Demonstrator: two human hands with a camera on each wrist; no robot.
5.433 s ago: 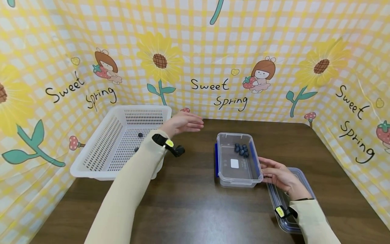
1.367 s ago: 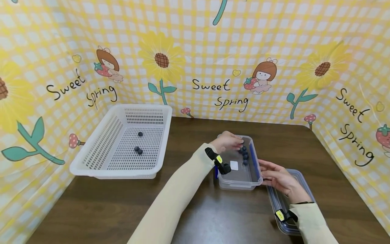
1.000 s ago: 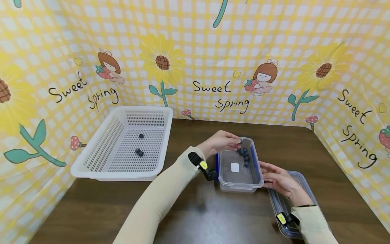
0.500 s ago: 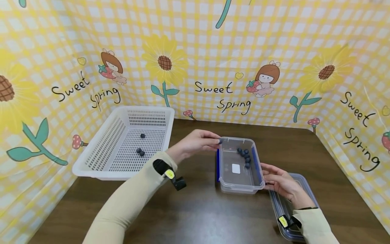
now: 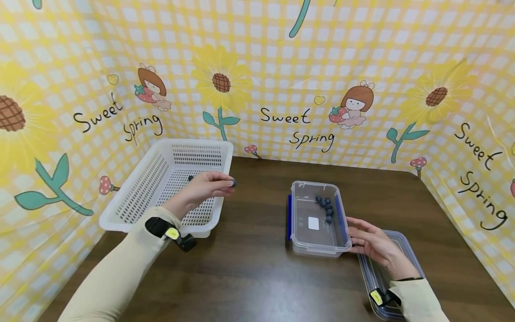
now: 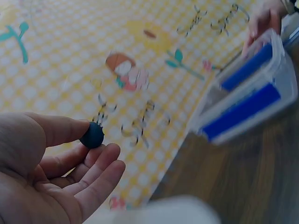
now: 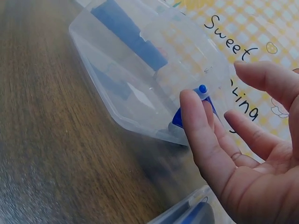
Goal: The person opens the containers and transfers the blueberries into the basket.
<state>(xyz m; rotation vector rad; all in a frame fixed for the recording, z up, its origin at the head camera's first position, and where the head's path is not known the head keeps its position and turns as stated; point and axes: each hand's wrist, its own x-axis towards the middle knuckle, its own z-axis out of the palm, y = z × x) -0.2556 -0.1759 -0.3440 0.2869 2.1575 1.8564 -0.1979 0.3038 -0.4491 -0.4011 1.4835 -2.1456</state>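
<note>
My left hand (image 5: 206,190) pinches a blueberry (image 6: 93,135) between thumb and fingertips, above the right rim of a white slotted basket (image 5: 165,226). Inside the basket one blueberry (image 5: 191,178) shows; my hand and wrist cover part of its floor. To the right stands a clear plastic box (image 5: 302,232) with blue side clips, lidless, with several blueberries (image 5: 328,207) along its right side. My right hand (image 5: 374,243) rests its loosely spread fingertips at the box's right wall; the right wrist view shows these fingers (image 7: 194,116) against a blue clip.
The box's clear lid (image 5: 372,273) lies flat on the brown wooden table (image 5: 257,268), partly under my right hand and wrist. A yellow checked cloth (image 5: 277,80) with flower and doll prints closes off the back and sides.
My left hand reached into the clear box, took a blueberry, then swung left with it to the basket's rim. My right hand has stayed at the box's side.
</note>
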